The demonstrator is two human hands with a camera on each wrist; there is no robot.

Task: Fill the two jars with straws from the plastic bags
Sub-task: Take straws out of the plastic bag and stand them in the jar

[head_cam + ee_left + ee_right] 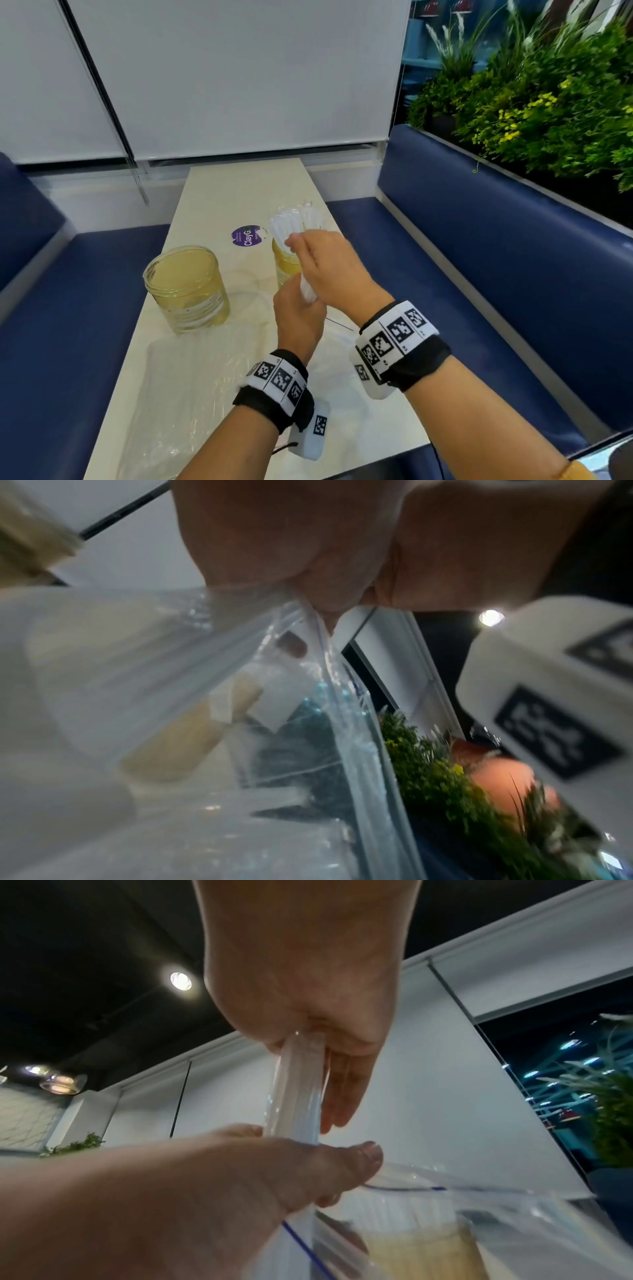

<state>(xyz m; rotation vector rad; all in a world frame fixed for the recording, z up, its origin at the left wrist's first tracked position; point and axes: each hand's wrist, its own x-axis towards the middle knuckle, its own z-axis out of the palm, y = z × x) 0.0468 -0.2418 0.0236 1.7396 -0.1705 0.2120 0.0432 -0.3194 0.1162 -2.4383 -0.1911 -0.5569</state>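
Note:
Two yellowish glass jars stand on the pale table (239, 185): the left jar (186, 287) holds no straws, and the right jar (284, 265) is partly hidden behind my hands. My right hand (325, 267) grips a bundle of white wrapped straws (291, 222), whose upper ends fan out above the right jar. The bundle's lower end (294, 1085) runs down to my left hand (298, 318). In the left wrist view the left hand (291, 547) pinches the mouth of a clear zip bag (154, 669), which hangs below it. I cannot tell whether straws stand in the right jar.
Clear plastic (205, 377) lies crumpled on the near half of the table. A purple round sticker (247, 235) sits behind the jars. Blue benches (479, 240) flank both long sides, and plants (548, 102) rise behind the right bench.

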